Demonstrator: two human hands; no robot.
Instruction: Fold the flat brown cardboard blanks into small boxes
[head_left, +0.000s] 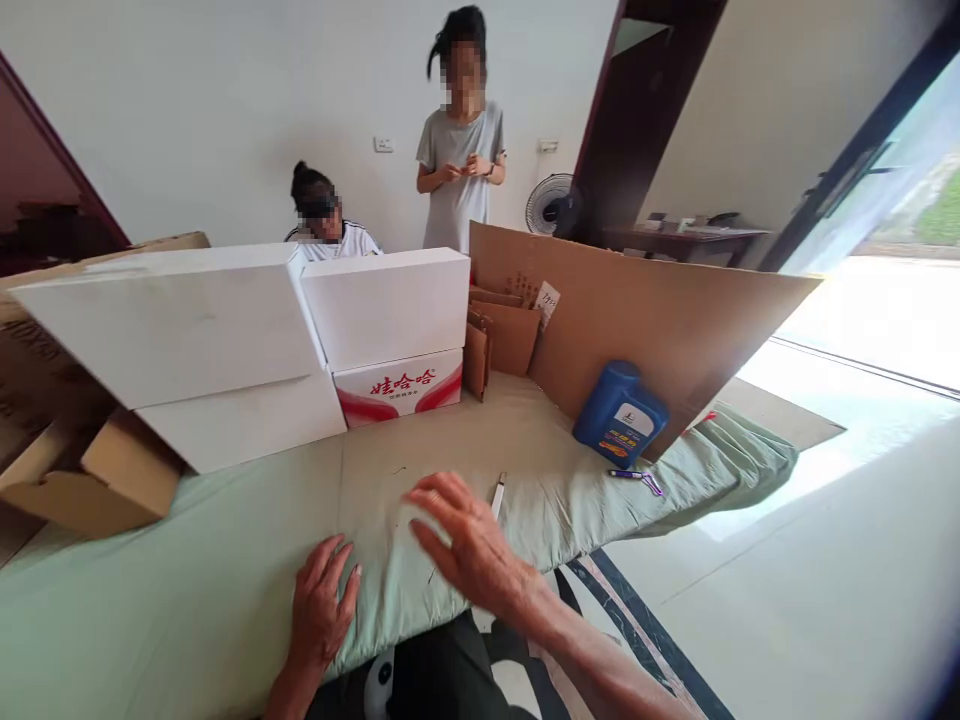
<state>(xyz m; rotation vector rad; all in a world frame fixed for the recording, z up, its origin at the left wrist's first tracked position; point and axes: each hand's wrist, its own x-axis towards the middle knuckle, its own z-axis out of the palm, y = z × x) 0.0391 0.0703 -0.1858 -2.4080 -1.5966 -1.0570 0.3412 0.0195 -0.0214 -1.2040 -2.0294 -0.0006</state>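
Observation:
My left hand point(321, 605) lies palm down on the green cloth point(255, 560) near the table's front edge, fingers stretched out and holding nothing. My right hand point(465, 535), slightly smeared at the fingertips, is over the cloth with fingers apart and no object in it. Just beyond its knuckles lies a slim whitish tool point(499, 492) with a darker far end; its near part is hidden by the hand, and its kind is unclear. Small dark threads or hairs point(400, 470) dot the cloth between and ahead of my hands.
White boxes point(225, 330) are stacked at the back left, one with red print point(401, 388). An opened brown carton point(120, 470) sits far left. A cardboard sheet point(645, 310) stands behind a blue jug point(621, 415) and a pen point(624, 474). Two people point(461, 150) are behind the table.

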